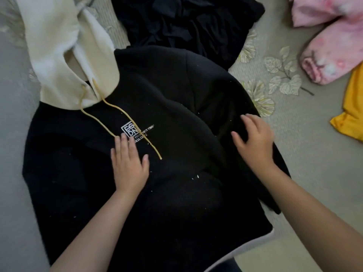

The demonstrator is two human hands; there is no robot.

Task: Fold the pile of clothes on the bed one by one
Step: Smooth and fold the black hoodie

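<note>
Black hoodie [157, 134] lies front-up on the bed [294, 173]; thick, soft fleece, likely hefty and limp, best taken at a sleeve cuff or side seam. Cream hood [64, 55] and drawcords, white chest print just beyond the left hand [127, 163], lint specks. Left grip lies flat, fingers straight, pressing the chest. Right hand [253, 138] rests spread on the sleeve folded across the body, clamping nothing. Beyond both: dark garment pile [186, 20]; right of the right hand, pink clothing [330, 46] and yellow garment [351, 114].
</note>
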